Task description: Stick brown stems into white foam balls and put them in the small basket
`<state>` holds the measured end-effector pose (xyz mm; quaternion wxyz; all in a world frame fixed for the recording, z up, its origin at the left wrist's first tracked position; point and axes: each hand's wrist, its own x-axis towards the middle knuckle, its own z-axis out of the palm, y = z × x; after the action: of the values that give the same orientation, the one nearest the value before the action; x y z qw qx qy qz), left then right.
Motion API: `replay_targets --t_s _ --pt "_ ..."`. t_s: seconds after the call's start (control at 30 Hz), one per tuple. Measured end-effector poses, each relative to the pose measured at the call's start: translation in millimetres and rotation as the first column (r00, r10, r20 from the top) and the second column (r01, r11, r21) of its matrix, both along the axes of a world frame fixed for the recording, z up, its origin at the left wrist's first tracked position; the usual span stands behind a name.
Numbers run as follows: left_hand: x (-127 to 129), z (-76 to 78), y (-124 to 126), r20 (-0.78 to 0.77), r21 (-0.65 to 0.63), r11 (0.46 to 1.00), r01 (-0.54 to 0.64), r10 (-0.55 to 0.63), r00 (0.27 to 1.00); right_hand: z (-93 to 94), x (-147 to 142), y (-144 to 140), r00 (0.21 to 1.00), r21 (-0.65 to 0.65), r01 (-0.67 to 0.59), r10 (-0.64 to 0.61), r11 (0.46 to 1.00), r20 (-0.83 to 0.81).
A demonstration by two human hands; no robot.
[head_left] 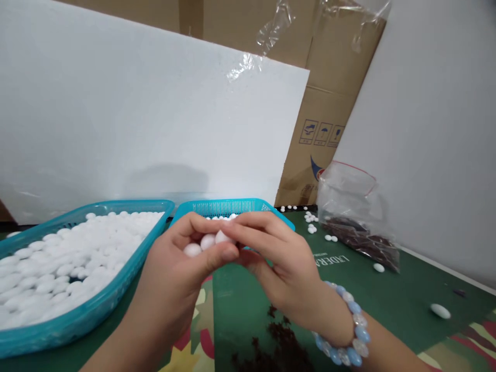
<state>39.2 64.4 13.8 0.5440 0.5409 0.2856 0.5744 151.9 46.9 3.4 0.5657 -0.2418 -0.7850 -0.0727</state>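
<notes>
Centrally, above the bench (387,294), the left hand (182,274) cups white beads (207,242), fingers curled about them, while the right hand (275,258) pinches one bead; the neighbouring teal basket (77,315) brims with more.

Bright, even light is falling from above and in front, washing the white board (155,119) to near glare. A soft shadow is sitting low on it. Both hands are showing slight motion blur. The wide lens is bending the edges, and the clear plastic bag (351,206) is catching faint highlights
</notes>
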Motion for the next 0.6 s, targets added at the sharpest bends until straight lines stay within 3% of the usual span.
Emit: replay_targets --t_s 0.1,0.23,0.37,0.43,0.5,0.6 --pt "1 1.3 -1 -0.020 -0.023 0.999 0.023 -0.024 1.000 0.2 2 2 0.997 -0.018 -0.054 0.053 0.998 -0.063" --pt "5 1.8 -7 0.020 -0.056 0.988 0.144 -0.144 0.989 1.1 7 7 0.969 -0.080 -0.189 0.172 0.979 -0.179" --pt "5 -0.3 -8 0.027 -0.038 0.978 0.204 -0.203 0.979 -1.9 9 15 0.897 -0.109 -0.335 0.281 0.936 -0.341" --pt "2 -1.9 -5 0.018 -0.011 0.965 0.264 -0.264 0.964 -4.7 9 20 0.805 -0.144 -0.500 0.396 0.854 -0.442" --pt "-2 -2.9 -1 -0.001 0.016 0.945 0.326 -0.326 0.945 -7.4 8 25 0.684 -0.187 -0.672 0.503 0.717 -0.529" --pt "-6 -2.0 4 0.000 0.041 0.947 0.319 -0.319 0.948 -9.9 7 30 0.519 -0.203 -0.827 0.570 0.525 -0.637"
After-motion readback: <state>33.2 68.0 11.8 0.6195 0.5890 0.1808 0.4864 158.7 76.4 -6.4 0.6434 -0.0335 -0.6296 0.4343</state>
